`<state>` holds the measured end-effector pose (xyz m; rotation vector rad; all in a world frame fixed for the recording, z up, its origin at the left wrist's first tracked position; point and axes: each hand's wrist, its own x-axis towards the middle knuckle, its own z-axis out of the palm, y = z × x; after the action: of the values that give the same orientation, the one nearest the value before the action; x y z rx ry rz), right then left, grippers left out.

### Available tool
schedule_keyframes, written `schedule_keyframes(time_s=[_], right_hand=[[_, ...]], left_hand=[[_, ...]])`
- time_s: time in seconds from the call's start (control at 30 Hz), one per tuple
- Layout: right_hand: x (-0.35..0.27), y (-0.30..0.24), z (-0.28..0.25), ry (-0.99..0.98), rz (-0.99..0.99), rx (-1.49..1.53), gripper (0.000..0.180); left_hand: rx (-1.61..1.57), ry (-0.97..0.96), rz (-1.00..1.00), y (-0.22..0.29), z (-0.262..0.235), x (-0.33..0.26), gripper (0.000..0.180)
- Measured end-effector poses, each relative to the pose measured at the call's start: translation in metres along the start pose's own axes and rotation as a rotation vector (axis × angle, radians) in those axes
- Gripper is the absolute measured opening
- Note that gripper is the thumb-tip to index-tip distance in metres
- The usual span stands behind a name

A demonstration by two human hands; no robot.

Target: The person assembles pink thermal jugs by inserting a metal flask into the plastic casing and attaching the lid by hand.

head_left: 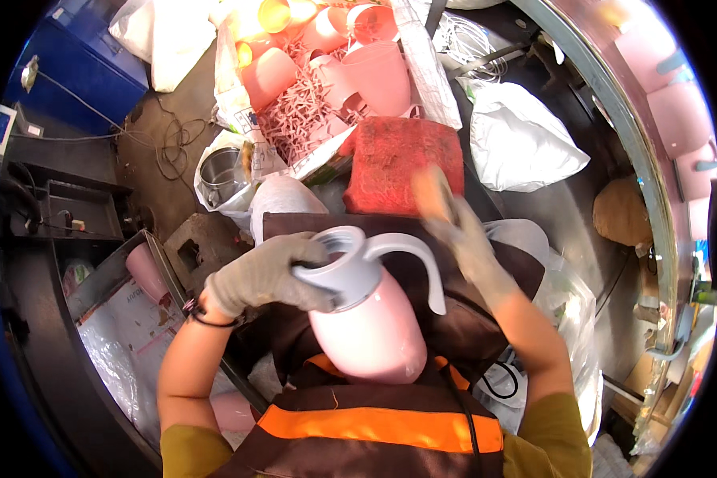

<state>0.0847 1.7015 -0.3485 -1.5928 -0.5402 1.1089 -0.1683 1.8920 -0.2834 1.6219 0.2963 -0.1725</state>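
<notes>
A pink jug (pixel 369 338) with a grey collar, spout and curved handle (pixel 422 259) lies tilted over my lap. My left hand (pixel 267 275), in a grey work glove, is closed round the grey collar at its open mouth. The jug's handle points toward my right side and is not held. My right hand (pixel 460 231), gloved too, is raised beyond the handle, apart from the jug. It is smeared by motion and grips a blurred orange-tan object (pixel 433 193) whose kind I cannot make out.
Just ahead is a red cloth-covered block (pixel 406 166). Behind it, a large sack (pixel 429 60) holds pink plastic shells and strips. A white bag (pixel 522 139) lies to the right, near pink jugs on a rack (pixel 677 119). A bag with a metal cup (pixel 221 169) stands left.
</notes>
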Motion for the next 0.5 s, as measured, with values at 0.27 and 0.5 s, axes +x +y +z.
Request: schedule_keyframes(time_s=[0.27,0.5], right_hand=[[-0.173,0.02,0.012,-0.135,0.364,0.551,0.089],[-0.137,-0.001,0.017,-0.277,0.292,0.679,0.087]], left_hand=[[-0.031,0.315,-0.039,0.013,0.012,-0.064,0.049],[0.459,0.456,0.096,0.096,0.015,-0.057,0.048]])
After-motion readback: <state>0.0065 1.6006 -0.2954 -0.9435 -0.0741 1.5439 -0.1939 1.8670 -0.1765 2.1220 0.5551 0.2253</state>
